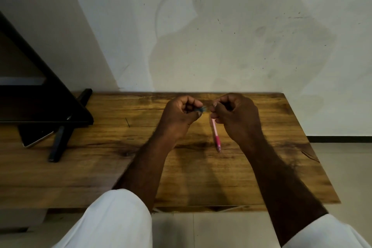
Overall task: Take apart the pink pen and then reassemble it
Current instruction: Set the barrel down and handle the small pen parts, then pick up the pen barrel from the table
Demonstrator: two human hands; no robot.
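Observation:
My right hand (235,116) holds the pink pen (215,135) by its upper end; the barrel hangs down toward me, its darker pink grip and tip above the wooden table (100,157). My left hand (181,115) pinches a small blue-green part (199,109) between thumb and fingers, just left of my right fingertips. A thin piece seems to run between the two hands, but it is blurred. Both hands hover over the far middle of the table, close together.
A black monitor (40,86) on a black stand (58,143) fills the left side of the table, with a phone (36,139) lying beneath it. A plain wall rises behind. The table's right edge drops to a tiled floor (342,167).

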